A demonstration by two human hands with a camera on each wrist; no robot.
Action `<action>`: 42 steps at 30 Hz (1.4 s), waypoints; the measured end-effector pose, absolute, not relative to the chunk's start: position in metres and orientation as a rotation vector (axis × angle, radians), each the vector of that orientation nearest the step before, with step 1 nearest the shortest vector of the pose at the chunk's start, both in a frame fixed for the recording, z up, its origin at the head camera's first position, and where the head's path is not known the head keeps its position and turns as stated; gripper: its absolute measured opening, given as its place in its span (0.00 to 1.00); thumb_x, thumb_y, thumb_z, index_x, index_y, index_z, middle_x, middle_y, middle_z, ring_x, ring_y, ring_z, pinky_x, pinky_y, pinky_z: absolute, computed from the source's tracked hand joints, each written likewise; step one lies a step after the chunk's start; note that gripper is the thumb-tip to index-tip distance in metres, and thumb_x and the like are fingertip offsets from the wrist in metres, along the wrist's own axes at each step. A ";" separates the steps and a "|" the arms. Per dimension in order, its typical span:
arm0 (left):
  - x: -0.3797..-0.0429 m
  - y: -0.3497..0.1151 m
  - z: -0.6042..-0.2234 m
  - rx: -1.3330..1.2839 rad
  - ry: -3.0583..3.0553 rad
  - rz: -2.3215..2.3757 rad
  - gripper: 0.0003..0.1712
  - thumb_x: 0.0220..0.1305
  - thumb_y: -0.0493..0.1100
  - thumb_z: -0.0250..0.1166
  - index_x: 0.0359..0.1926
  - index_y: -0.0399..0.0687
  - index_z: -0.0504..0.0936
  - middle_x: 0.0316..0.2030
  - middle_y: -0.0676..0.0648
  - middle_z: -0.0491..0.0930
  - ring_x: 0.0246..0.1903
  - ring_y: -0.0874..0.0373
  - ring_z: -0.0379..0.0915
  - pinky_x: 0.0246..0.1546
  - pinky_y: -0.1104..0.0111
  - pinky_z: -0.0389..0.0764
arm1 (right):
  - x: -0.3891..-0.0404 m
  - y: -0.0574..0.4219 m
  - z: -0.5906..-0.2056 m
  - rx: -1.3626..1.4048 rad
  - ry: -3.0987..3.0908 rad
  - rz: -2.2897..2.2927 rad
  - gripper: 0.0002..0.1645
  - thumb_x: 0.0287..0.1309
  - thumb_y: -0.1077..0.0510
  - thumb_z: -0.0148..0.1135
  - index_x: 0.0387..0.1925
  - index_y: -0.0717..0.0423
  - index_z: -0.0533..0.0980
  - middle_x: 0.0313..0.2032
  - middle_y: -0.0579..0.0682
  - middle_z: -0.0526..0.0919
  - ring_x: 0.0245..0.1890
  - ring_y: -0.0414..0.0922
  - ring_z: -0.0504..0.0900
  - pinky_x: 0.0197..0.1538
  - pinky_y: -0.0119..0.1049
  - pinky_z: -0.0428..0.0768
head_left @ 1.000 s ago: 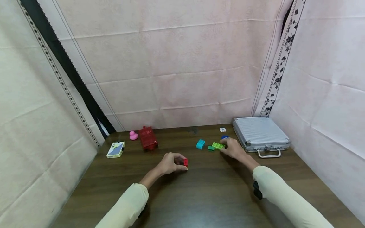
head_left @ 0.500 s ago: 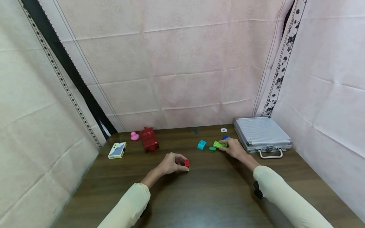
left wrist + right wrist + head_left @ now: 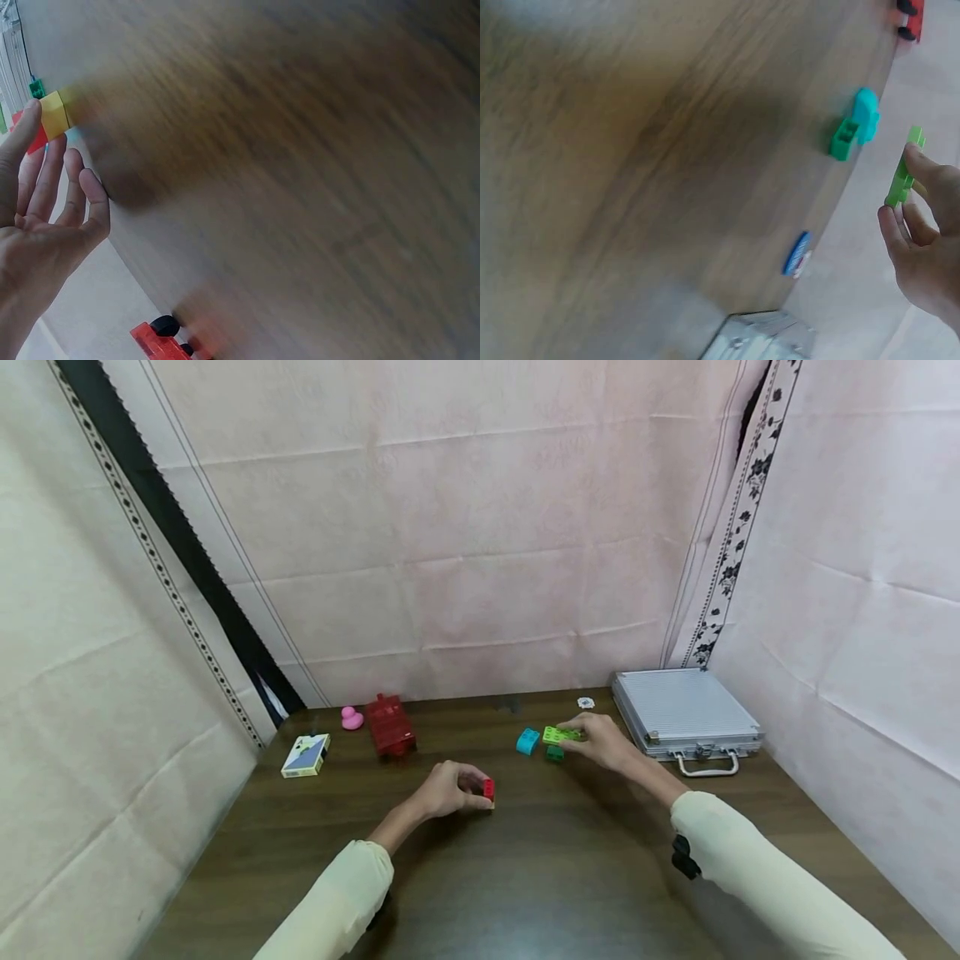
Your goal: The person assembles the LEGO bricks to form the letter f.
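Observation:
In the head view my left hand [image 3: 442,792] pinches a red toy brick [image 3: 488,788] between thumb and fingers, low over the table. The left wrist view shows a yellow brick [image 3: 54,114] joined to the red one. My right hand [image 3: 600,742] grips a long lime-green brick [image 3: 553,735] by its edges. In the right wrist view that lime brick [image 3: 902,176] is raised off the table. A small dark green brick [image 3: 555,753] lies just below it in the head view, and a light blue brick [image 3: 528,741] sits to its left.
Back right stands a silver case [image 3: 690,714], with a white disc [image 3: 586,702] near it and a blue disc [image 3: 796,253] seen from the right wrist. At left are a red toy vehicle [image 3: 390,727], a pink duck [image 3: 351,718] and a small box [image 3: 305,756].
My right hand has lifted the lime-green brick and moved it left, over the dark green brick. The left hand stays in place with the red and yellow bricks.

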State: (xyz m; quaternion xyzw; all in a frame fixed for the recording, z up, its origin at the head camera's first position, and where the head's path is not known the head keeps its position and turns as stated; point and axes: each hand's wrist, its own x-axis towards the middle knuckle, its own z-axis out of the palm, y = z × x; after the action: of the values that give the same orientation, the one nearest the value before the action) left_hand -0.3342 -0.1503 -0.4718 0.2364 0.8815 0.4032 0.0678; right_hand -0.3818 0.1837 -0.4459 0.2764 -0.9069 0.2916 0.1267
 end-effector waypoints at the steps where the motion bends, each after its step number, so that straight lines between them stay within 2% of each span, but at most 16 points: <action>1: -0.335 -0.150 -0.472 0.712 2.653 1.220 0.19 0.56 0.42 0.81 0.47 0.43 0.89 0.39 0.50 0.88 0.34 0.58 0.82 0.32 0.69 0.81 | -0.380 0.181 -0.444 0.830 -2.631 0.857 0.20 0.62 0.61 0.74 0.53 0.66 0.85 0.46 0.63 0.86 0.35 0.50 0.82 0.36 0.41 0.80; 9: -0.335 -0.150 -0.474 0.695 2.640 1.220 0.19 0.56 0.43 0.81 0.48 0.44 0.89 0.39 0.51 0.88 0.36 0.58 0.82 0.35 0.69 0.82 | -0.363 0.156 -0.432 0.937 -2.642 0.892 0.20 0.61 0.60 0.75 0.53 0.63 0.85 0.47 0.57 0.87 0.35 0.43 0.79 0.35 0.33 0.78; 20: -0.335 -0.152 -0.477 0.688 2.658 1.211 0.18 0.56 0.44 0.82 0.47 0.45 0.89 0.38 0.52 0.88 0.34 0.61 0.82 0.35 0.70 0.81 | -0.343 0.118 -0.433 1.166 -2.585 0.942 0.19 0.61 0.63 0.74 0.54 0.64 0.85 0.44 0.55 0.86 0.39 0.51 0.83 0.36 0.31 0.80; 24: -0.336 -0.152 -0.477 0.720 2.665 1.203 0.18 0.57 0.44 0.81 0.47 0.44 0.89 0.39 0.50 0.89 0.34 0.59 0.83 0.35 0.69 0.82 | -0.339 0.106 -0.436 1.203 -2.604 0.950 0.20 0.62 0.61 0.74 0.55 0.62 0.85 0.43 0.53 0.86 0.41 0.52 0.82 0.39 0.37 0.83; 28: -0.337 -0.152 -0.475 0.741 2.661 1.193 0.18 0.58 0.44 0.81 0.48 0.44 0.89 0.41 0.49 0.89 0.36 0.58 0.83 0.37 0.68 0.83 | -0.336 0.096 -0.441 1.219 -2.643 0.908 0.21 0.64 0.59 0.73 0.57 0.61 0.84 0.46 0.52 0.86 0.46 0.48 0.83 0.44 0.40 0.84; 34: -0.338 -0.151 -0.472 0.717 2.669 1.195 0.17 0.58 0.44 0.81 0.47 0.46 0.89 0.40 0.50 0.89 0.36 0.60 0.82 0.36 0.68 0.82 | -0.333 0.087 -0.445 1.241 -2.685 0.865 0.20 0.65 0.58 0.72 0.57 0.60 0.84 0.50 0.53 0.86 0.50 0.48 0.83 0.45 0.35 0.84; 39: -0.337 -0.150 -0.472 0.699 2.684 1.186 0.20 0.56 0.44 0.82 0.48 0.45 0.89 0.39 0.51 0.88 0.36 0.62 0.82 0.37 0.68 0.82 | -0.332 0.083 -0.448 1.257 -2.708 0.869 0.20 0.65 0.59 0.72 0.57 0.59 0.84 0.50 0.53 0.85 0.48 0.48 0.84 0.41 0.29 0.82; 42: -0.336 -0.150 -0.471 0.695 2.694 1.170 0.20 0.56 0.45 0.82 0.49 0.45 0.89 0.39 0.52 0.88 0.36 0.63 0.82 0.37 0.68 0.82 | -0.333 0.081 -0.448 1.260 -2.706 0.848 0.20 0.65 0.60 0.72 0.57 0.59 0.84 0.50 0.54 0.85 0.48 0.48 0.84 0.41 0.29 0.81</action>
State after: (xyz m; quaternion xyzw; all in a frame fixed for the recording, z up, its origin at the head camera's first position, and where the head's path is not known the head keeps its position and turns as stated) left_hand -0.3361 -0.1500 -0.4714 0.2298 0.8909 0.3870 0.0617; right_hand -0.3327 0.0810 -0.4481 0.4061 -0.8718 0.2732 0.0193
